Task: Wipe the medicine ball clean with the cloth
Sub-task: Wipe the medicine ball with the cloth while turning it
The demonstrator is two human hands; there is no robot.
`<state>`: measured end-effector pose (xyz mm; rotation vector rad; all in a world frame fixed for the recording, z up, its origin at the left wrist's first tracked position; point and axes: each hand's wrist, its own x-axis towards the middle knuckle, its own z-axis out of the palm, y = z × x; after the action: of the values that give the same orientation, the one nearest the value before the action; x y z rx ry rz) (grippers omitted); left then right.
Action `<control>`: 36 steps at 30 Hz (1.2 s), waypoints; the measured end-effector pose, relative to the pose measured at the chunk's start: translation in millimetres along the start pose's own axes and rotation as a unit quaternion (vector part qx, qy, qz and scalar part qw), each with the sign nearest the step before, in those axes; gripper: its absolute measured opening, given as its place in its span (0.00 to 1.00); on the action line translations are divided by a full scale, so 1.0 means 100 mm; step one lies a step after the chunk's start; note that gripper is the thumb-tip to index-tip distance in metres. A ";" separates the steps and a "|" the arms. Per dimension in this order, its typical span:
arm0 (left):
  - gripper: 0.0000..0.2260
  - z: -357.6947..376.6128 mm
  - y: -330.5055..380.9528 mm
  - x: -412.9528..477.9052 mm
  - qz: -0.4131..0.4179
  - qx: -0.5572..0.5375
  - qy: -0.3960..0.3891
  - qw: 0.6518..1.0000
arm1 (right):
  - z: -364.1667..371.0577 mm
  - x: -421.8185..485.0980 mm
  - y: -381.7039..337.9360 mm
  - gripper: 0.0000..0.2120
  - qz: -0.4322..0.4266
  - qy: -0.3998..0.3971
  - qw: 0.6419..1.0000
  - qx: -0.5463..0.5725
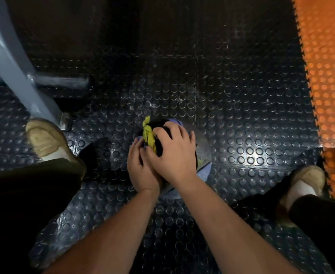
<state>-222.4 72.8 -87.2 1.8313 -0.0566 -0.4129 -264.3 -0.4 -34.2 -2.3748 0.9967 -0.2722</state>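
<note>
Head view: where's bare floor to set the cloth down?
Free: black studded floor ahead of the medicine ball, between grey frame and orange mat; also right of the ball, before the right shoe. Crowded: ball's left, by left shoe and frame foot.

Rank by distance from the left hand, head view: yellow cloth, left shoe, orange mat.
From the left hand:
1. yellow cloth: right at its fingers, on top of the medicine ball.
2. left shoe: off to the left.
3. orange mat: far right edge, past the right hand.
</note>
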 end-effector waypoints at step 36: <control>0.11 0.11 0.24 0.26 -0.086 0.002 0.039 0.996 | -0.21 0.90 0.80 0.05 0.418 -0.096 0.858 0.283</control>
<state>-197.7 48.9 -73.7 1.8606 0.1551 -0.4615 -256.7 -118.4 -62.9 -1.2598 1.4888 0.0180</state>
